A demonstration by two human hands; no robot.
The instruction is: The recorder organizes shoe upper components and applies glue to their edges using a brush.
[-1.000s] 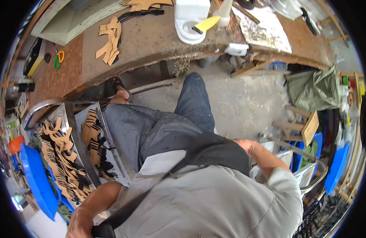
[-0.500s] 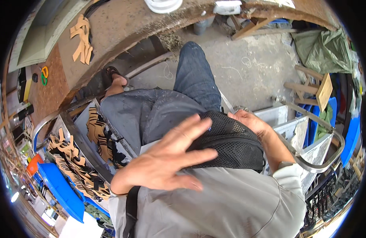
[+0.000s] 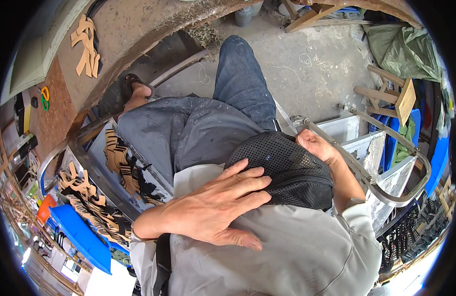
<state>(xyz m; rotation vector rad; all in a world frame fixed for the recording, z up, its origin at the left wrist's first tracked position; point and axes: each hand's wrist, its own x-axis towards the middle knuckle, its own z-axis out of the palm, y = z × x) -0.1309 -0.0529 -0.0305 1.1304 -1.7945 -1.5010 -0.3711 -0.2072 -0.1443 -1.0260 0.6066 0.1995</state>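
Note:
A black mesh bag (image 3: 292,172) lies against my belly and lap. My left hand (image 3: 220,204) is at its left side, palm down with fingers stretched out and slightly apart, fingertips over the mesh. It grips nothing. At the bag's upper right edge, my right hand (image 3: 316,146) has its fingers curled in, with the thumb by the mesh rim. The mesh edge appears pinched there, though the fingertips are partly hidden. A grey apron (image 3: 183,130) covers my left thigh.
Tan strap pieces (image 3: 87,47) and orange-and-green scissors (image 3: 44,98) lie on the bench at left. More tan straps (image 3: 121,158) fill a rack beside my left hip. A curved metal rail (image 3: 400,200) and a wooden stool (image 3: 393,98) stand at right.
My left hand has come down from above the bag onto its left side. My right hand has shifted slightly right, and the bag looks fuller and rounder. The view has tilted a little.

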